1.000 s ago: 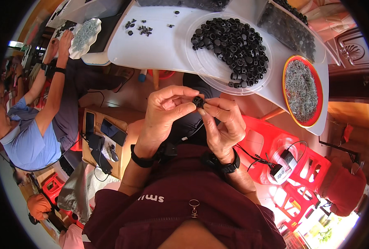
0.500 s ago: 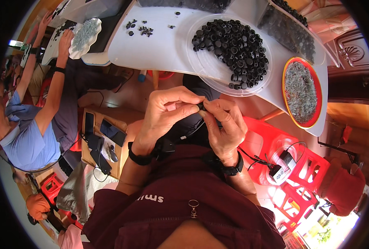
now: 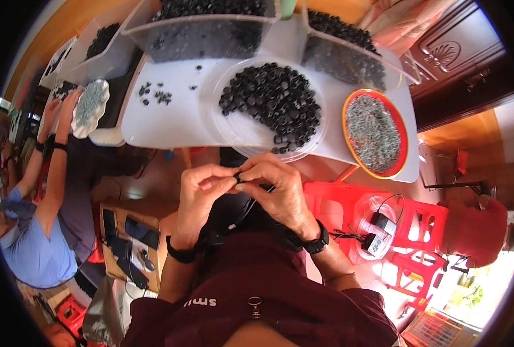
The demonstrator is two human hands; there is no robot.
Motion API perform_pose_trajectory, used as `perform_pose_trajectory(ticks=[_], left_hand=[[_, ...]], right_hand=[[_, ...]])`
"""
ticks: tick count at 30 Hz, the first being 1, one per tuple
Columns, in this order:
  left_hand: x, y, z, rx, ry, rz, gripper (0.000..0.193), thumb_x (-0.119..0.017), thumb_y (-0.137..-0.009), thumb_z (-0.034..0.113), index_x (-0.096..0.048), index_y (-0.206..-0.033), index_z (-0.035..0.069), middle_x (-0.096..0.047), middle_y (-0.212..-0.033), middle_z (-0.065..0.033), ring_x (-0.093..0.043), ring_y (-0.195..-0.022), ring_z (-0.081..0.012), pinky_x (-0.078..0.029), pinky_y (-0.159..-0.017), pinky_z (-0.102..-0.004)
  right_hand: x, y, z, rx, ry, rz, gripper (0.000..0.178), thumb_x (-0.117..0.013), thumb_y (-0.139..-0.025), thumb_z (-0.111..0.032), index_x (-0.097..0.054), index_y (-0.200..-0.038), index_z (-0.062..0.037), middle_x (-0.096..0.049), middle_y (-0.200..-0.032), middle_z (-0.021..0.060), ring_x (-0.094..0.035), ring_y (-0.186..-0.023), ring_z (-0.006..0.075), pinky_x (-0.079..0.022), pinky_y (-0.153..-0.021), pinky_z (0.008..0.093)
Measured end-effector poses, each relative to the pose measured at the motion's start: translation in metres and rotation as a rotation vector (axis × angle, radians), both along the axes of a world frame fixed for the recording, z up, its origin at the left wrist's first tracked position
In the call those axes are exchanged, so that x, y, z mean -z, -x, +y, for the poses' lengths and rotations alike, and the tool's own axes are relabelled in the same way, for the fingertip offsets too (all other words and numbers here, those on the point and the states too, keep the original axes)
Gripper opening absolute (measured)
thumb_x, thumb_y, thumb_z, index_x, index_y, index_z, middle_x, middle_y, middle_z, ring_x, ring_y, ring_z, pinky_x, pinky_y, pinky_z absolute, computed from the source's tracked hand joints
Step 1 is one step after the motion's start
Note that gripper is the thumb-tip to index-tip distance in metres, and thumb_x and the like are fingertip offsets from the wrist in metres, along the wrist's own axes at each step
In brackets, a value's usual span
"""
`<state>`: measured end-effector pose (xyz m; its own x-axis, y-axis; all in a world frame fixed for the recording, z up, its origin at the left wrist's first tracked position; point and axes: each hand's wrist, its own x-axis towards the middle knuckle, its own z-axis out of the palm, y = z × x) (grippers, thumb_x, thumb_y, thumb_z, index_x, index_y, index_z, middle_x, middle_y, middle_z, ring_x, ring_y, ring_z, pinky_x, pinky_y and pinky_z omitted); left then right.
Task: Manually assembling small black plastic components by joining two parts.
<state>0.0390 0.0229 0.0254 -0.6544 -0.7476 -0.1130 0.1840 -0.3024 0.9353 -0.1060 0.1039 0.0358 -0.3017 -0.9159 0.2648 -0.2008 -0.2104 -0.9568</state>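
Note:
My left hand (image 3: 201, 192) and my right hand (image 3: 279, 189) meet in front of my body, below the table's near edge. Thumbs and fingertips of both pinch one small black plastic part (image 3: 238, 178), which they mostly cover. Just beyond them, a clear round tray (image 3: 238, 130) on the table holds a heap of black plastic caps (image 3: 283, 98). Right of it, a red bowl with a yellow rim (image 3: 405, 141) is filled with small silvery metal pieces (image 3: 373, 133). Several loose black bits (image 3: 163, 97) lie on the white tabletop (image 3: 182, 124) at left.
Clear bins (image 3: 210, 37) of black parts line the table's far side. At left, a co-worker in blue (image 3: 43, 248) reaches by a scalloped white dish (image 3: 91, 109). Red stools (image 3: 332, 202) and a power strip (image 3: 372, 244) are at right; a cardboard box (image 3: 115, 269) is at left.
The view has tilted up, so the table and my hands appear lower and further left and more of the bins shows. Both hands still pinch the small part. The co-worker's raised hand has come down.

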Motion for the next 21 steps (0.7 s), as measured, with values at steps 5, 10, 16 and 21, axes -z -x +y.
perform_pose_trajectory(ticks=[5,10,16,21], left_hand=[[0.0,0.001,0.009,0.004,0.1,-0.01,0.018,-0.054,-0.088,0.001,-0.061,-0.103,-0.007,-0.064,-0.094,-0.0129,-0.063,-0.084,-0.0163,-0.054,-0.075,-0.0278],[0.01,0.009,0.018,0.007,0.236,-0.026,0.022,-0.045,-0.091,-0.003,-0.058,-0.108,-0.006,-0.062,-0.099,-0.0114,-0.061,-0.09,-0.0151,-0.05,-0.08,-0.0259],[0.013,0.017,0.02,-0.011,0.228,-0.013,0.023,-0.039,-0.092,-0.005,-0.057,-0.107,-0.007,-0.062,-0.098,-0.0113,-0.061,-0.09,-0.0149,-0.051,-0.08,-0.0267],[0.013,0.019,0.022,-0.064,0.196,-0.011,0.025,-0.035,-0.092,-0.005,-0.056,-0.105,-0.007,-0.061,-0.096,-0.011,-0.061,-0.086,-0.0145,-0.052,-0.08,-0.0274]], right_hand=[[0.003,0.0,0.001,0.039,-0.021,0.121,0.015,-0.067,-0.07,0.007,-0.057,-0.08,0.0015,-0.059,-0.084,0.0098,-0.062,-0.071,0.0214,-0.051,-0.062,0.0296],[0.009,0.006,0.003,0.015,-0.076,0.136,0.017,-0.069,-0.068,0.005,-0.056,-0.078,0.0009,-0.057,-0.078,0.0086,-0.061,-0.068,0.0206,-0.05,-0.06,0.0286],[0.011,0.002,0.004,0.11,-0.045,0.19,0.019,-0.071,-0.068,0.003,-0.059,-0.081,-0.0006,-0.057,-0.079,0.008,-0.061,-0.068,0.0195,-0.05,-0.061,0.0286],[0.01,0.001,0.002,0.137,-0.047,0.268,0.021,-0.071,-0.069,0.001,-0.06,-0.087,-0.0024,-0.058,-0.082,0.0075,-0.061,-0.068,0.02,-0.051,-0.061,0.0293]])
